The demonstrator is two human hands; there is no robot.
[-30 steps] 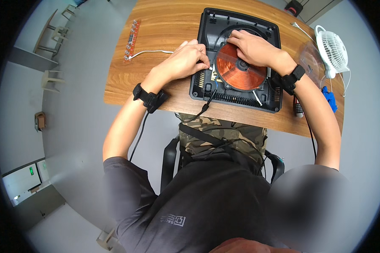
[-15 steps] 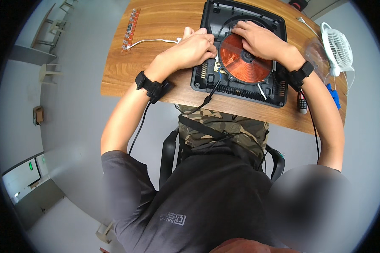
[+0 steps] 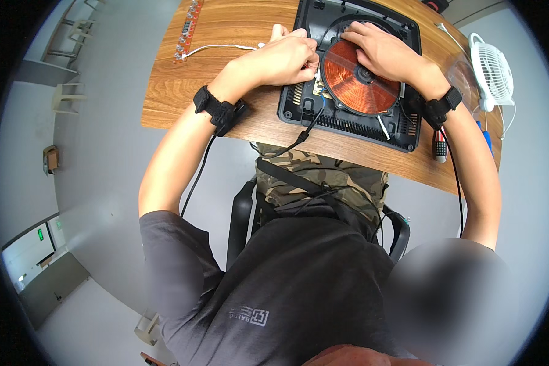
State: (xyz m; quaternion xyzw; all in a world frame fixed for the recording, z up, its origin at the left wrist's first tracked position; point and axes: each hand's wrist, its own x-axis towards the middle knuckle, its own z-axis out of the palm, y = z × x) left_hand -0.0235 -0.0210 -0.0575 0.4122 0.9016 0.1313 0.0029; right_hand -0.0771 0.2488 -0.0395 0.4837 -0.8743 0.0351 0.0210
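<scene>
Nearest: dark T-shirt (image 3: 305,262), camouflage trousers (image 3: 311,177), then near edge of the wood-grain tabletop (image 3: 171,91). Black cord (image 3: 300,138) climbs from the lap into an opened black induction-cooker housing (image 3: 299,113), lying at the tabletop's near edge, between the arms. Short white lead (image 3: 383,129) sticks out on the coil's near side. Flat round copper coil (image 3: 363,88) sits in the housing. Left hand (image 3: 287,60) at the housing's left side, just beside the coil; fingers curled, tips bunched; can't tell if they pinch anything. Right hand (image 3: 387,53) over the coil's far part, fingers bent and close together on its rim, thumb apart over the windings; grip unclear. Red-and-black handle (image 3: 440,147) and blue item (image 3: 487,139) by the right forearm, blue one partly hidden. Farther: white fan (image 3: 494,73) right, clear plastic bag (image 3: 462,76) beside it; left, white wire (image 3: 219,46) runs from behind left hand to orange strip (image 3: 188,30) with clear round pieces. White plug (image 3: 442,27) far right.
</scene>
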